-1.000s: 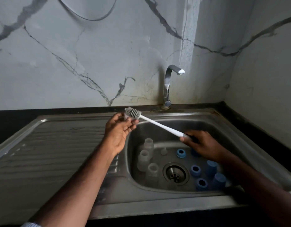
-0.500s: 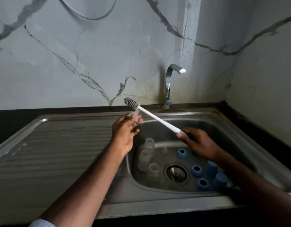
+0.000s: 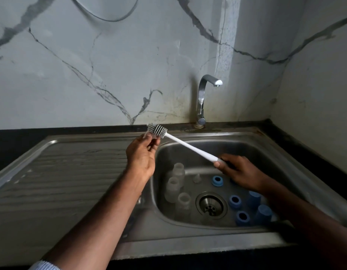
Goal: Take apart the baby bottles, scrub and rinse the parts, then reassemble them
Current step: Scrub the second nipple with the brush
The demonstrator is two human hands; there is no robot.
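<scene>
A: Start at the left. What is there?

B: The ribbed draining board of the steel sink, bare metal. A striped sleeve cuff shows at the bottom edge.

A: And the left hand?

B: The left hand is raised over the inner edge of the draining board, fingers curled, pinching a small clear teat at the fingertips. The grey bristle head of the bottle brush lies against that teat.

A: Who holds the brush?

B: The right hand grips the dark end of its white handle, above the basin. The handle slopes down from the bristles toward that hand.

A: What lies in the basin?

B: By its left wall stand three clear bottle bodies, close together. A second small clear teat sits near the back, just right of them. The drain is in the middle. To its right are three blue collar rings, and beside them two blue caps, partly under the right forearm.

A: Behind the sink?

B: A chrome tap rises at the back edge, its spout turned right, against a marble-veined wall. I see no water running.
</scene>
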